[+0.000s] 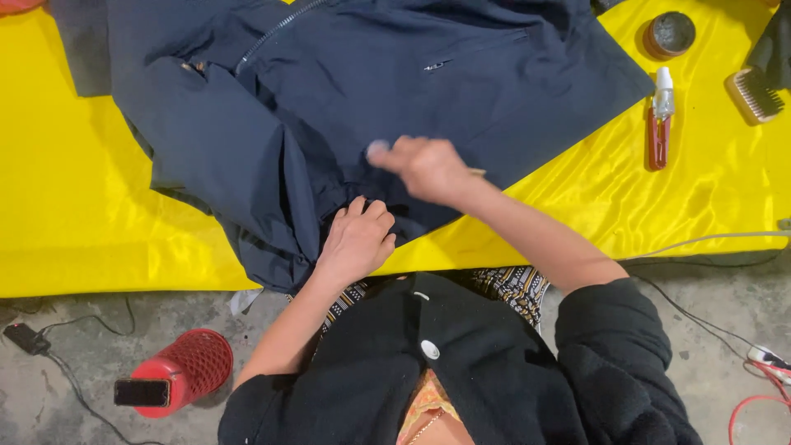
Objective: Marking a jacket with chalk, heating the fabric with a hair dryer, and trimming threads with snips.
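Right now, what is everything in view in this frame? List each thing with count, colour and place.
jacket: one, dark navy, spread over the yellow cloth, zip toward the top
yellow cloth: one, bright yellow, shiny, covering the work area
round tin: one, dark with a brown rim, top right on the cloth
dropper bottle: one, red with a white top, lying right of the jacket
brush: one, wooden, at the right edge
red device: one, red with a mesh body, on the grey floor at lower left
cables: several, black, white and red, on the floor
left hand: pressing on the jacket's lower edge
right hand: blurred, over the jacket, fingers closed on something small
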